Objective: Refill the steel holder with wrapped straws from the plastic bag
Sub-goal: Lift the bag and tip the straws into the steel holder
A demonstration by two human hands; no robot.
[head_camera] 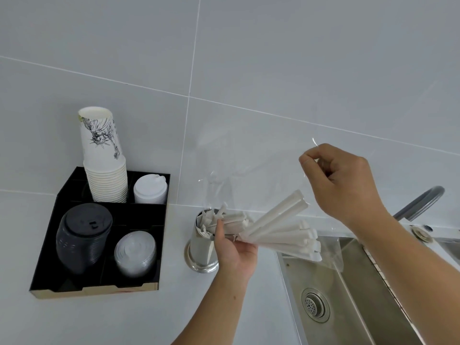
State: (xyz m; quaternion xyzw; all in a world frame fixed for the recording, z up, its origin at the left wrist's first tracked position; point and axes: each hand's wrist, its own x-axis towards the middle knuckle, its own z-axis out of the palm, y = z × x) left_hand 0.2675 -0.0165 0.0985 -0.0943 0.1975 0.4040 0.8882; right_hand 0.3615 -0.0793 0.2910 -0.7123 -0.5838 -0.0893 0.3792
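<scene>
A round steel holder (199,252) stands on the white counter by the wall, with several wrapped straws poking out of its top. My left hand (232,250) grips a bundle of white wrapped straws (278,231) just right of the holder's rim; the bundle fans out to the right. A clear plastic bag (254,175) hangs around and above the bundle. My right hand (344,181) pinches the bag's upper edge, raised above the straws' far ends.
A black organiser tray (74,286) at the left holds a stack of paper cups (104,168), white lids (150,191), black lids (83,239) and clear lids (135,252). A steel sink (348,302) with a grey tap (418,202) lies at the right. A tiled wall is behind.
</scene>
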